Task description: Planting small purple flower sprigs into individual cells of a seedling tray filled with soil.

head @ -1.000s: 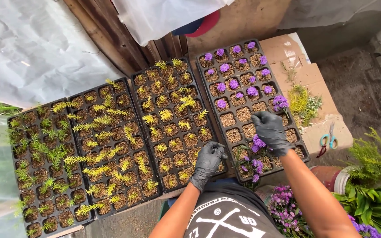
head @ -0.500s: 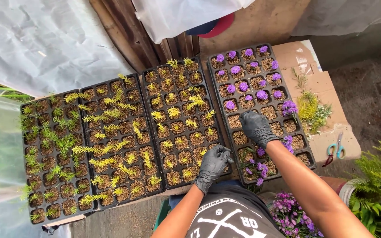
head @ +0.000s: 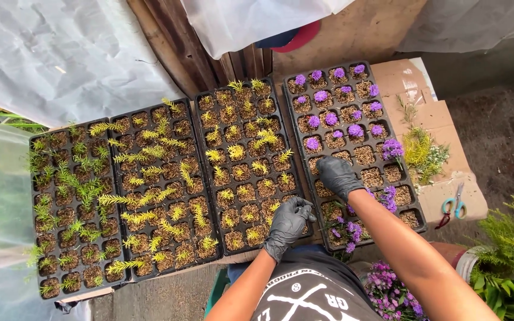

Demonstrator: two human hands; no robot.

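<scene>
Both hands gloved in black, forearms bare, entering from bottom centre of frame.

Right hand: arm runs diagonally from lower right up to centre-right, palm down, fingers curled onto the soil cells in the middle rows of the purple-flower tray. Looks pressed onto a cell; whether it pinches anything underneath is hidden by the glove back, so cannot tell.

Left hand: arm comes up from bottom centre, wrist bent, fingers bunched together at the lower right corner of the third tray, right beside the gap to the purple-flower tray. Fingertips pinched tight, seemingly on a small cutting, but the item is too small and dark to confirm.

Layout: four black plug trays side by side on a board, running from left-centre to upper right. Leftmost tray has green cuttings, second tray and the third one have yellow-green cuttings. Purple-flower tray is filled in its upper rows, bare soil in the middle rows, a few purple sprigs lying at its near edge just below the right hand.

Right of trays: cardboard with a yellow-green sprig bundle and blue-handled scissors. Lower right: green foliage, cut off by frame edge. Purple flower bunch at bottom, partly hidden behind the right forearm. White plastic sheeting upper left.
</scene>
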